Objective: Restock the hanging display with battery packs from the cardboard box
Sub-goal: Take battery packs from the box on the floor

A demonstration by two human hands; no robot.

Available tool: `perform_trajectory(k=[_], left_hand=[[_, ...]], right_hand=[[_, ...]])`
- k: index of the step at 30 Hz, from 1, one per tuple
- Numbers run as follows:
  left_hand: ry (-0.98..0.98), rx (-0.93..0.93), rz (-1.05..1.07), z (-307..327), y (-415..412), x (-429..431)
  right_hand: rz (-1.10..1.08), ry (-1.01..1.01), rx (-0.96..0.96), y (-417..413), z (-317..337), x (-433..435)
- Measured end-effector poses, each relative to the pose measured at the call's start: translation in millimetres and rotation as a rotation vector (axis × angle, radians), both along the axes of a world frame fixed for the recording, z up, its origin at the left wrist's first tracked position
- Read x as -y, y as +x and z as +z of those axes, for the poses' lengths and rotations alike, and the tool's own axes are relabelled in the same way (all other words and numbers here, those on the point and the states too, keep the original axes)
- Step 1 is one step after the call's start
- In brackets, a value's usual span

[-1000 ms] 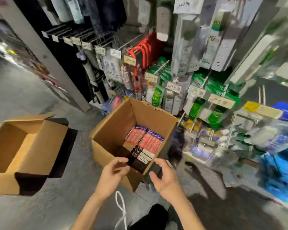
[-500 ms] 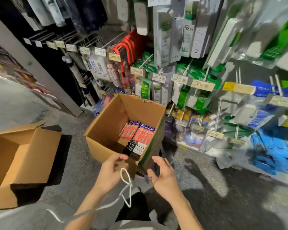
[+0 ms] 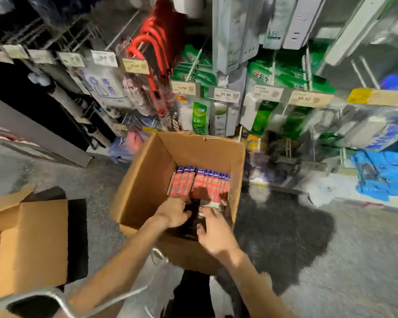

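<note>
Empty box (image 3: 32, 244) far left, strip of floor (image 3: 101, 180) beside it, box (image 3: 145, 180) wall, left hand (image 3: 172, 214) inside near rim, grip too blurry to tell, red packs (image 3: 200, 184) against far wall, right hand (image 3: 214, 235) fingers apart, rack (image 3: 308, 99) behind, open floor right.

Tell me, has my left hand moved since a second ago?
Yes. The left hand went from outside the near rim of the cardboard box forward over it, and now reaches inside toward the battery packs.

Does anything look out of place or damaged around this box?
Nothing spilled. The battery packs stand in tidy rows in the cardboard box; its far rim looks slightly ragged. A second open box lies alongside.
</note>
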State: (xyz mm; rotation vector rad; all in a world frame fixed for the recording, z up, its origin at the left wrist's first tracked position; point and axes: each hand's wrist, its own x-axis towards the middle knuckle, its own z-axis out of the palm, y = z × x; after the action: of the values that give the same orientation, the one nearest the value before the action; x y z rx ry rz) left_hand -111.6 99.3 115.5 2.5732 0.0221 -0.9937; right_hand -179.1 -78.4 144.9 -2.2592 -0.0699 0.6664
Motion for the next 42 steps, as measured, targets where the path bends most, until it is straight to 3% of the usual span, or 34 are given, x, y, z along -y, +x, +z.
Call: perform_trajectory(k=[10, 15, 18, 23, 27, 30, 37, 40, 42], left_hand=[[0.102, -0.056, -0.428, -152.4, 70.4, -25.4], [0.132, -0.069, -0.486, -199.2, 67.7, -26.2], [0.131, -0.043, -0.415, -212.6, 64.6, -27.2], [0.063, -0.049, -0.421, -230.9, 81.7, -30.0], [-0.098, -0.211, -0.346, -235.1, 90.3, -38.9], [-0.191, -0.401, -0.170, -233.3, 93.7, -39.4], [-0.181, -0.629, 0.199, -238.7, 105.0, -43.0], [-0.168, -0.634, 0.200, -247.7, 103.3, -45.4], [-0.142, -0.521, 0.106, -250.0, 99.1, -45.2]], right_hand=[[-0.070, -0.269, -0.339, 71.3, -115.8, -51.5], [-0.107, -0.302, -0.486, 82.1, -161.1, -51.8], [-0.080, -0.399, -0.545, 90.7, -183.2, -55.2], [-0.066, -0.526, -0.481, 98.2, -205.0, -54.0], [-0.026, -0.533, -0.418, 99.0, -211.7, -50.7], [-0.078, -0.592, -0.342, 101.4, -214.3, -49.1], [0.082, -0.665, -0.328, 111.1, -219.3, -51.1], [0.098, -0.702, -0.310, 112.4, -219.7, -53.3], [0.092, -0.718, -0.305, 111.5, -219.5, -54.6]])
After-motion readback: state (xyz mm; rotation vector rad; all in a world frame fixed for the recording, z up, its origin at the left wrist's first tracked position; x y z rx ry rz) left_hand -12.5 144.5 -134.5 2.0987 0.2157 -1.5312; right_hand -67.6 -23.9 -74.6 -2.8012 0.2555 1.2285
